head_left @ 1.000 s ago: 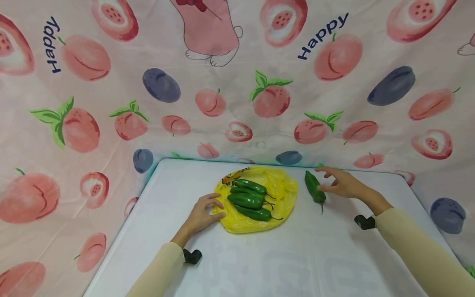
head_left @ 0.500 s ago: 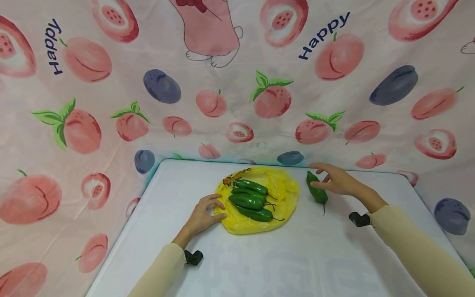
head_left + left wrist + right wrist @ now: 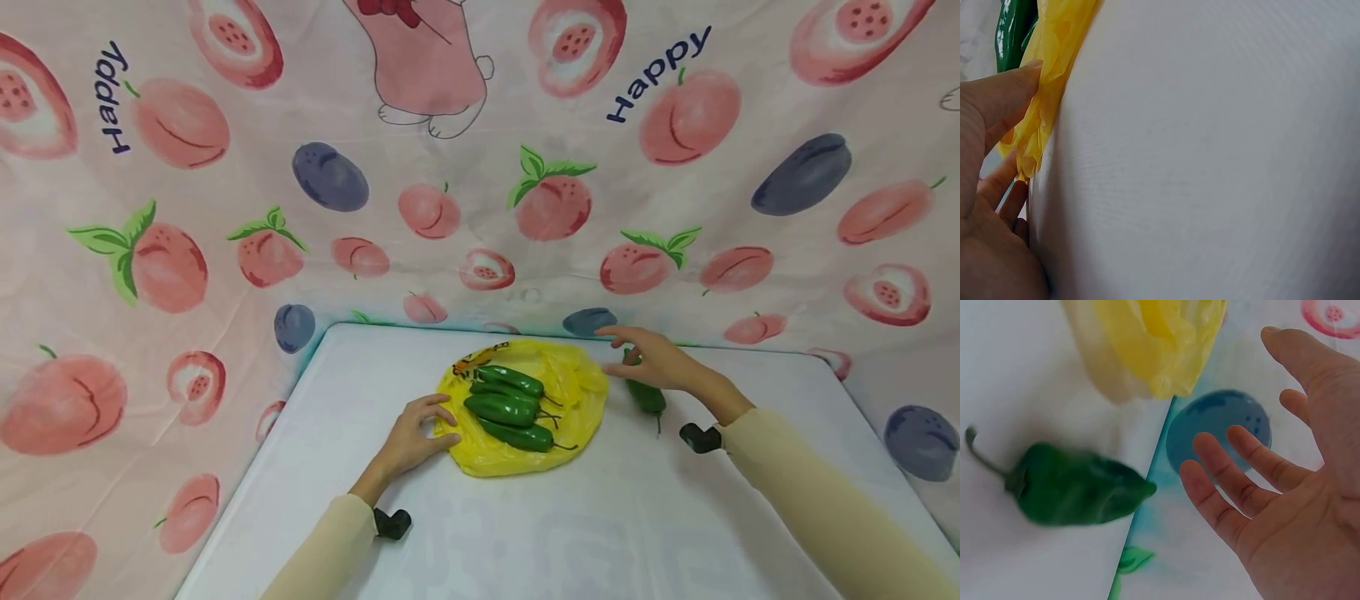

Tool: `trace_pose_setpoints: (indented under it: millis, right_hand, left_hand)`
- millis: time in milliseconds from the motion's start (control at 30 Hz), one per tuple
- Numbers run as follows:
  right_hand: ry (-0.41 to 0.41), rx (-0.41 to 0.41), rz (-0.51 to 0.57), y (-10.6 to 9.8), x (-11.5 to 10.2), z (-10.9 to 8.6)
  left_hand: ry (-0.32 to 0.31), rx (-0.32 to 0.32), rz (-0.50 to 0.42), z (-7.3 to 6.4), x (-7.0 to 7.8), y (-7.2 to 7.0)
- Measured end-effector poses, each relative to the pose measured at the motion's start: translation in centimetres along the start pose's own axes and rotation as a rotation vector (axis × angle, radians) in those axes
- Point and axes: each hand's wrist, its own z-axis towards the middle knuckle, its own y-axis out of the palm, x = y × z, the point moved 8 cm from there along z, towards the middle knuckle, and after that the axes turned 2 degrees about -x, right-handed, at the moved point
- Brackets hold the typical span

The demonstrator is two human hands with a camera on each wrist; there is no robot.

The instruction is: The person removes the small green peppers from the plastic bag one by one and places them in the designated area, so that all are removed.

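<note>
Several glossy green peppers lie side by side on a crumpled yellow plastic bag. My left hand is at the left edge of the bag, its thumb and fingers apart and loosely bent. In the left wrist view the thumb touches the yellow plastic. Between the bag and a lone green pepper hovers my right hand, which partly covers that pepper in the head view. The right wrist view has the lone pepper on the table, apart from my spread right hand, which holds nothing.
Everything lies on a white-covered table. A fruit-printed curtain hangs right behind its back edge and along the left side. Black devices sit at both wrists, including one at the left wrist.
My right hand has moved left, from beside the lone pepper across it toward the bag's right edge. The left hand, the bag and the peppers stay where they were.
</note>
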Motion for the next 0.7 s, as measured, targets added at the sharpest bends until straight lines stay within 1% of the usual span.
trace_pose_setpoints:
  millis: [133, 200, 467, 700]
  right_hand:
    - [-0.044, 0.01, 0.005, 0.5, -1.0, 0.8]
    - [-0.053, 0.008, 0.01, 0.8, -1.3, 1.3]
    - [-0.013, -0.045, 0.036, 2.0, -1.8, 2.8]
    - [-0.025, -0.082, 0.058, 3.2, -2.8, 4.2]
  left_hand:
    - [0.004, 0.002, -0.001, 0.0, 0.1, 0.0]
    - [0.006, 0.002, -0.003, -0.1, 0.1, 0.0]
    - [0.019, 0.001, -0.003, 0.0, 0.4, 0.0]
    - [0.021, -0.001, 0.001, -0.1, 0.1, -0.1]
